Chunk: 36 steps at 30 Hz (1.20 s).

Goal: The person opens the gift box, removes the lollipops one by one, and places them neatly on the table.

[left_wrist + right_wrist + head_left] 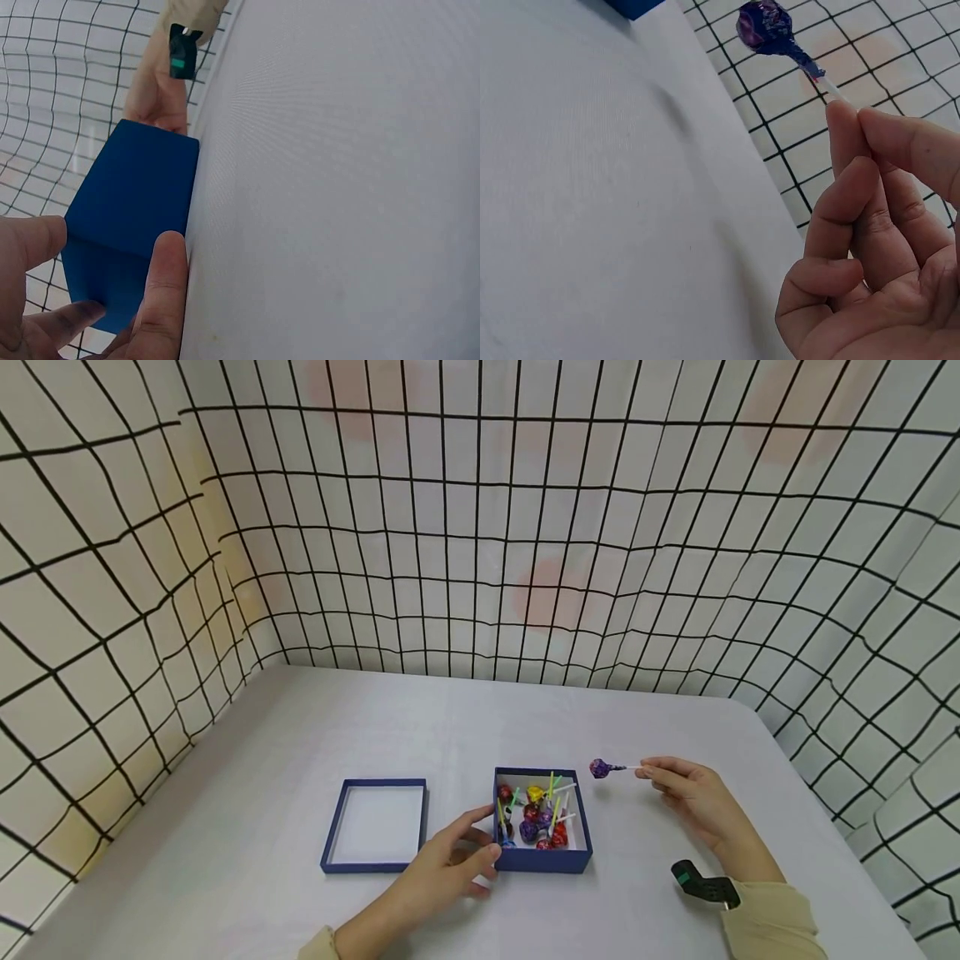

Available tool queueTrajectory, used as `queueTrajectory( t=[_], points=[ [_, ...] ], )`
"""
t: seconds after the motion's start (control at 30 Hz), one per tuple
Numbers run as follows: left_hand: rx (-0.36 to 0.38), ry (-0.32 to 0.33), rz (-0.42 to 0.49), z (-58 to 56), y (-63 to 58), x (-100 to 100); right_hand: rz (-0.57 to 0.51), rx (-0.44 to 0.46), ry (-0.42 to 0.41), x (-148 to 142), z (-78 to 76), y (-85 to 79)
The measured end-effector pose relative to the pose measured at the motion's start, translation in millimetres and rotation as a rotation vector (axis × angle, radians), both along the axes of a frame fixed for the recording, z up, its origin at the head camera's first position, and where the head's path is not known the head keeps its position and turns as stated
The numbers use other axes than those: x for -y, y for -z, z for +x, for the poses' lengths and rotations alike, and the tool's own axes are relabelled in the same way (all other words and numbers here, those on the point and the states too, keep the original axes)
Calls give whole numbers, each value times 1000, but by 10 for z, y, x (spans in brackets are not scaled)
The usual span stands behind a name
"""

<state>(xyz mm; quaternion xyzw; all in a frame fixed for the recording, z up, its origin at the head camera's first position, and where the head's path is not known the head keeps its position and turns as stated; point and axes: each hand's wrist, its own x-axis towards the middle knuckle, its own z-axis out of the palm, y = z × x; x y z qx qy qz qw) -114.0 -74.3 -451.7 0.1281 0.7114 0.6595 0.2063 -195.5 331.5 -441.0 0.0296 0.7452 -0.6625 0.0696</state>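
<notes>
A blue open box (543, 860) stands on the table, holding several wrapped lollipops (531, 812) in red, purple and yellow. My left hand (448, 858) rests against its near left corner, thumb on the front wall and other fingers at the left side. The left wrist view shows these fingers (166, 281) fairly straight on the blue walls. To the right of the box, my right hand (693, 797) pinches the white stick of a purple-wrapped lollipop (765, 28) between thumb and index finger. Its candy end points left toward the box, above the table.
Left of the box lies a shallow blue-rimmed lid (375, 867), white inside face up. A black device (705, 885) is strapped at the right wrist. White table cloth (247, 827) spreads around, and black-grid netting (480, 535) walls the back and sides.
</notes>
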Motion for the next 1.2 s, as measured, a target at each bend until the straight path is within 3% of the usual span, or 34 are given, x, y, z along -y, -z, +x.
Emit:
queueTrajectory(
  t=[0.77, 1.2],
  points=[
    [1, 0, -6, -5, -1, 1, 92, 117, 59, -122, -48, 158],
    [2, -2, -10, -10, 6, 0, 359, 87, 142, -29, -53, 211]
  ],
)
